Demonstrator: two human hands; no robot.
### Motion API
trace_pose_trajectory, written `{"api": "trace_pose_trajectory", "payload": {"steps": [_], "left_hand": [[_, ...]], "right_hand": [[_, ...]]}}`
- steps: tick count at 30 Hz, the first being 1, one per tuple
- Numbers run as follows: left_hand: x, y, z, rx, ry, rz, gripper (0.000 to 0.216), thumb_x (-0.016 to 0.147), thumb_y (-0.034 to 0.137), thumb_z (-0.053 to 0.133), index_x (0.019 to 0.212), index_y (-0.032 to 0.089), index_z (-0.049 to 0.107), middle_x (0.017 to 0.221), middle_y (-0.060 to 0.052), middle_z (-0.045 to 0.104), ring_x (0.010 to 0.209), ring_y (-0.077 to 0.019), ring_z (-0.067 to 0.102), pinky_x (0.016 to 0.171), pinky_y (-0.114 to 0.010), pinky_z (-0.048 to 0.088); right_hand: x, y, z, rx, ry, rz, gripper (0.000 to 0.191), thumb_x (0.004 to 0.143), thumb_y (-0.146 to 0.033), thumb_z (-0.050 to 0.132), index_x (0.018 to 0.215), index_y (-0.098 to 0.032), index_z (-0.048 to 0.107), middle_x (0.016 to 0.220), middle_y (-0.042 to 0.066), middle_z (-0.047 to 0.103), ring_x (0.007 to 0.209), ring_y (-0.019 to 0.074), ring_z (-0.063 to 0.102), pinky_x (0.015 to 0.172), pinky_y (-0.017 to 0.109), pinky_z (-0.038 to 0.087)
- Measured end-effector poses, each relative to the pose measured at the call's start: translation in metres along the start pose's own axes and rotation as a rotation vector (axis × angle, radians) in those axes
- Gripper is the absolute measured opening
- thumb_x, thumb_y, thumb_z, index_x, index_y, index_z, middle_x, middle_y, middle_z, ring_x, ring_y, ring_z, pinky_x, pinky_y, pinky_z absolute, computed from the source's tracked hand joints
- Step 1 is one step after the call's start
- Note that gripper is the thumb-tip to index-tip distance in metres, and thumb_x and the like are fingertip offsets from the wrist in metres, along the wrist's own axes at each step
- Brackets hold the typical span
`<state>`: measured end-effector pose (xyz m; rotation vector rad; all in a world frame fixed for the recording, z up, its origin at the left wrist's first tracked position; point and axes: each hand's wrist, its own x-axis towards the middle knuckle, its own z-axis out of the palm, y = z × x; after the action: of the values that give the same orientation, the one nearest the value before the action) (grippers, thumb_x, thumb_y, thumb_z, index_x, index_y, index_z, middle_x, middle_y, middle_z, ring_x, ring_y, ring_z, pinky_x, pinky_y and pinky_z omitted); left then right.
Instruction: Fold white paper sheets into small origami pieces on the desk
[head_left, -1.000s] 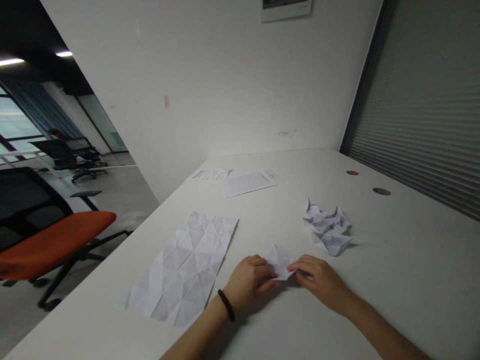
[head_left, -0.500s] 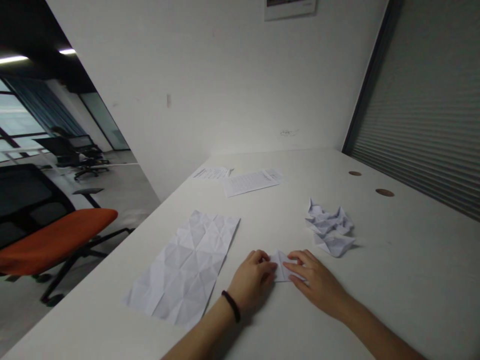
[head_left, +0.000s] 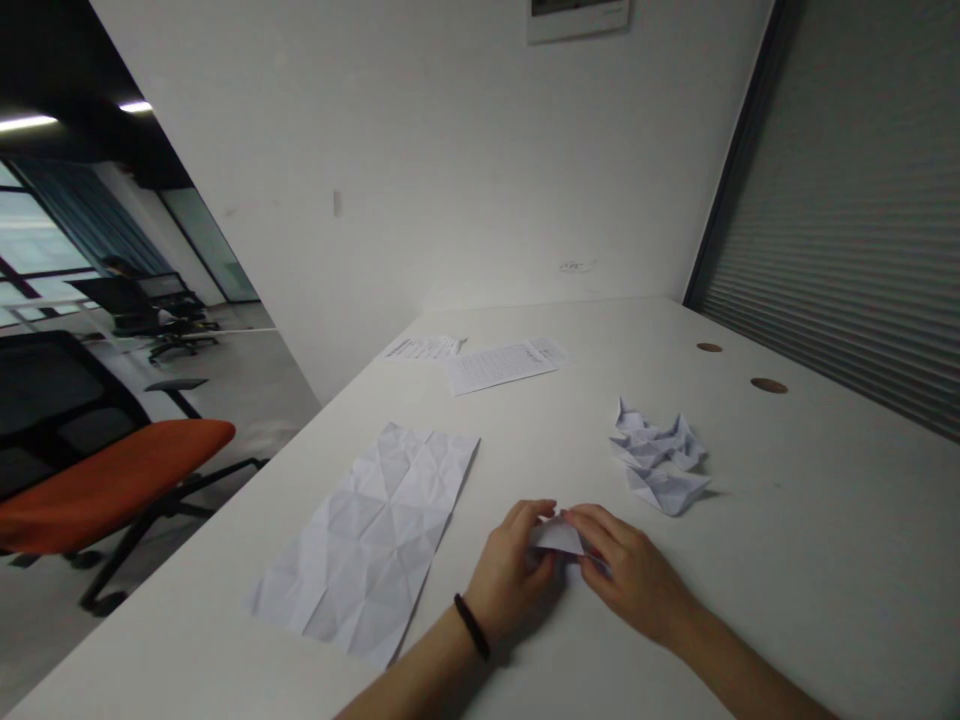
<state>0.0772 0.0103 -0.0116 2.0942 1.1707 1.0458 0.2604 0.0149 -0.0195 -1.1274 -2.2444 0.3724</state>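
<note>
A small folded piece of white paper (head_left: 556, 537) is between my two hands, above the table near its front. My left hand (head_left: 517, 555), with a dark band on the wrist, pinches its left side, fingers on top and thumb below. My right hand (head_left: 626, 570) grips the right side in the same way. The paper's near edge is lifted and bent, and the fingers cover part of it. Behind my right hand lies a crumpled, folded paper (head_left: 664, 460). To the left, a large creased sheet of paper (head_left: 375, 535) lies almost flat.
Printed sheets (head_left: 502, 367) lie toward the back of the white table (head_left: 787, 560), before a white wall. Two round holes (head_left: 769, 385) are in the tabletop at right. An orange-seated chair (head_left: 112, 480) stands left of the table; a person (head_left: 120, 266) sits farther back.
The folded paper lay flat under my fingertips; now its near edge is raised. Both hands have closed around its sides, with the thumbs underneath.
</note>
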Motion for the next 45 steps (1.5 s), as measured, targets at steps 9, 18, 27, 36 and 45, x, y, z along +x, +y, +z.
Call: {"api": "trace_pose_trajectory", "payload": {"steps": [9,18,27,36,45], "left_hand": [[0.003,0.006,-0.001,0.116,0.029,0.296,0.032,0.084,0.006,0.04,0.107,0.021,0.056,0.1,-0.007,0.061,0.094,-0.0169,0.055,0.081,-0.031,0.047],[-0.003,-0.009,-0.012,0.419,-0.373,0.226,0.043,0.079,0.016,0.054,0.122,0.016,0.049,0.128,-0.009,0.049,0.118,-0.0218,0.043,0.101,-0.035,0.036],[-0.01,-0.002,-0.009,0.526,-0.448,0.198,0.058,0.084,0.035,0.052,0.132,0.009,0.034,0.137,-0.016,0.034,0.127,-0.027,0.03,0.103,-0.041,0.03],[0.004,-0.004,-0.014,0.394,-0.173,-0.012,0.015,0.081,0.022,0.056,0.073,0.017,0.067,0.078,-0.005,0.063,0.074,-0.0172,0.059,0.07,-0.027,0.047],[0.004,-0.011,0.005,0.227,-0.073,-0.122,0.042,0.073,0.001,0.048,0.11,0.02,0.057,0.099,-0.006,0.058,0.083,-0.0165,0.058,0.076,-0.027,0.047]], "right_hand": [[0.001,0.005,0.005,0.22,0.131,0.021,0.053,0.06,0.003,0.033,0.105,-0.02,0.052,0.106,0.006,0.057,0.105,0.018,0.052,0.093,0.036,0.042],[-0.005,0.017,-0.013,-0.106,-0.24,-0.04,0.037,0.082,-0.02,0.049,0.117,-0.025,0.055,0.131,0.006,0.047,0.123,0.0232,0.036,0.102,0.043,0.031],[-0.011,0.02,-0.007,-0.144,-0.312,-0.04,0.055,0.086,-0.037,0.047,0.135,-0.021,0.03,0.143,0.008,0.028,0.131,0.0238,0.023,0.105,0.045,0.025],[0.003,0.011,-0.008,0.134,-0.073,0.013,0.023,0.087,-0.028,0.047,0.073,-0.02,0.064,0.08,0.004,0.061,0.08,0.0167,0.056,0.072,0.029,0.045],[0.006,0.011,0.008,0.113,-0.018,0.239,0.027,0.079,-0.013,0.049,0.103,-0.019,0.061,0.088,0.005,0.054,0.078,0.0169,0.055,0.073,0.029,0.046]]}}
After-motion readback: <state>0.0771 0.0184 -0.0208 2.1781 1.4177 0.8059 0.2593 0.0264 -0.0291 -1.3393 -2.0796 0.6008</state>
